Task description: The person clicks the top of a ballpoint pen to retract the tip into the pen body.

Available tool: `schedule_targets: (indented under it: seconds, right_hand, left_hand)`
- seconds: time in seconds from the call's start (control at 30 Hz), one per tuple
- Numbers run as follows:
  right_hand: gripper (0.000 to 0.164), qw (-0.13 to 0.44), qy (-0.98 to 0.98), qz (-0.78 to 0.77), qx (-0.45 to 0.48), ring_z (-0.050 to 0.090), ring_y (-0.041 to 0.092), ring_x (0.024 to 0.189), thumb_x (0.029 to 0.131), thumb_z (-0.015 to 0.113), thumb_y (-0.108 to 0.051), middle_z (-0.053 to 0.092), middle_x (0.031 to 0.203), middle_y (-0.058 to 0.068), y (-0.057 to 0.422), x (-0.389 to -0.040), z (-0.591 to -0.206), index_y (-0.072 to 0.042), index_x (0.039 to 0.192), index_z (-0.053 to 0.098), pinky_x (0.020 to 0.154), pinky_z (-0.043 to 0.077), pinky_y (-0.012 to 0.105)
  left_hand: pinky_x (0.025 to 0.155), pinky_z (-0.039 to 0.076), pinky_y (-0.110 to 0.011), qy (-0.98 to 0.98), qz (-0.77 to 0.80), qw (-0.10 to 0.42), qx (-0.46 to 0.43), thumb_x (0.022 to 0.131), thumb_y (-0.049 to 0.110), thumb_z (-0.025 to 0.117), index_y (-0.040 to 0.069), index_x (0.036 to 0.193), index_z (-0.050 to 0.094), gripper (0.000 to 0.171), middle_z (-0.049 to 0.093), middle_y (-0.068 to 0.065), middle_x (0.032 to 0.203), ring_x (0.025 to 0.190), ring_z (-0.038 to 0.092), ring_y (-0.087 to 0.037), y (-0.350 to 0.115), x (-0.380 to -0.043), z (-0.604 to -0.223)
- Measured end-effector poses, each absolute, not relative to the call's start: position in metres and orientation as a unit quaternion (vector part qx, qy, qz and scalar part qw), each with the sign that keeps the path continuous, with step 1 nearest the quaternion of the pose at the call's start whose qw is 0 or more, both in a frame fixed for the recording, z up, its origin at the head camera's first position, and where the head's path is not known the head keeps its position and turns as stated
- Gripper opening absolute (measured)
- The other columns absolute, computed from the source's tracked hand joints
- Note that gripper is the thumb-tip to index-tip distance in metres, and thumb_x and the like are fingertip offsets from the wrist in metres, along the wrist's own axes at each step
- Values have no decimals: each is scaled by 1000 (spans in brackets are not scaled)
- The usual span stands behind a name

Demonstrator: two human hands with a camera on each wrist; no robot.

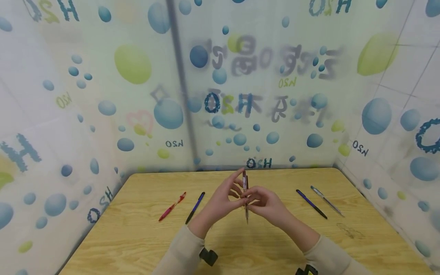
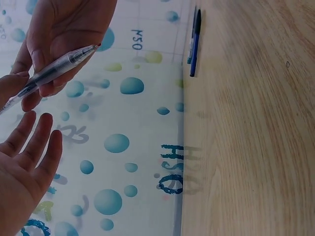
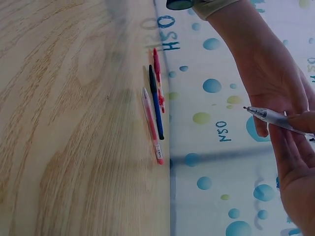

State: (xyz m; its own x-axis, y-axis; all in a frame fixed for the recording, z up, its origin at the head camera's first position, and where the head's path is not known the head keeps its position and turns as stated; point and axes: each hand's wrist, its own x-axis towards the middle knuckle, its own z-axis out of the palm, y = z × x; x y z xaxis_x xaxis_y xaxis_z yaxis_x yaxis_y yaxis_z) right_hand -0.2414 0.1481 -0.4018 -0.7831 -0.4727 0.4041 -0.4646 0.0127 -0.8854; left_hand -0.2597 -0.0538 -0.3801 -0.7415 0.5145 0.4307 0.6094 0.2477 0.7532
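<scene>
A clear-barrelled pen (image 1: 245, 183) stands nearly upright above the table, its point down. My right hand (image 1: 269, 204) pinches its barrel between thumb and fingers. My left hand (image 1: 221, 200) comes from the other side, its thumb against the barrel and its extended index finger at the pen's top end. In the left wrist view the clear pen (image 2: 54, 69) shows a small tip, and the other fingers of the left hand (image 2: 24, 172) are spread and fairly straight. The pen (image 3: 268, 115) crosses in front of both hands in the right wrist view.
On the wooden table (image 1: 137, 236), a red pen (image 1: 172, 207) and a blue pen with black ends (image 1: 195, 208) lie left. A pink pen (image 3: 152, 125) lies beside them. Another blue pen (image 1: 311, 204) and a clear pen (image 1: 326, 200) lie right. Patterned curtains (image 1: 220, 152) border the table.
</scene>
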Motion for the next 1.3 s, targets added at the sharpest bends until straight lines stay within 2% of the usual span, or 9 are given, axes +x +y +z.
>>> schedule_targets:
  seconds: [0.17, 0.3, 0.43, 0.53, 0.8, 1.1, 1.3]
  right_hand:
    - [28, -1, 714, -618, -328, 65, 20, 97, 91, 64, 6, 58, 116, 23, 147, -239, -400, 3, 118, 60, 82, 54, 34]
    - [27, -1, 716, -618, -324, 65, 20, 97, 90, 64, 6, 59, 116, 23, 147, -239, -399, 3, 117, 61, 82, 54, 34]
    - [26, -8, 719, -616, -323, 65, 20, 97, 91, 64, 5, 61, 114, 20, 148, -237, -398, 2, 116, 62, 82, 55, 34]
    - [26, -12, 719, -615, -324, 65, 20, 96, 91, 64, 5, 61, 112, 18, 148, -237, -397, 2, 116, 62, 81, 55, 35]
    - [27, -7, 720, -618, -315, 65, 21, 98, 91, 64, 5, 60, 113, 21, 150, -233, -393, 3, 118, 62, 82, 54, 33]
    - [28, -2, 722, -622, -304, 65, 22, 97, 91, 65, 5, 61, 113, 21, 148, -233, -390, 2, 118, 62, 82, 55, 33]
    - [29, -8, 718, -627, -302, 66, 22, 97, 90, 65, 4, 62, 112, 20, 146, -234, -390, 3, 119, 62, 81, 55, 34]
  left_hand:
    - [81, 53, -37, -791, -490, 57, -361, 89, 10, 73, 31, 155, 25, 85, 56, -1, 114, 92, 61, -11, -55, -259, -381]
    - [81, 53, -34, -791, -487, 61, -365, 89, 11, 73, 26, 154, 27, 81, 58, 1, 107, 87, 61, -11, -55, -257, -380]
    - [81, 53, -39, -790, -489, 61, -364, 90, 12, 72, 21, 153, 31, 76, 57, 0, 101, 82, 61, -14, -54, -256, -379]
    - [81, 53, -41, -790, -493, 59, -360, 90, 12, 72, 23, 151, 32, 74, 57, -1, 98, 80, 61, -15, -54, -257, -379]
    - [79, 53, -36, -787, -494, 63, -364, 90, 13, 72, 27, 151, 30, 76, 56, 3, 96, 78, 61, -11, -53, -258, -383]
    - [81, 53, -46, -779, -514, 56, -354, 89, 8, 72, 18, 152, 29, 77, 57, -5, 100, 80, 61, -20, -54, -256, -380]
    - [79, 53, -36, -781, -506, 72, -359, 89, 9, 72, 20, 150, 32, 73, 57, -1, 99, 80, 60, -15, -56, -257, -380]
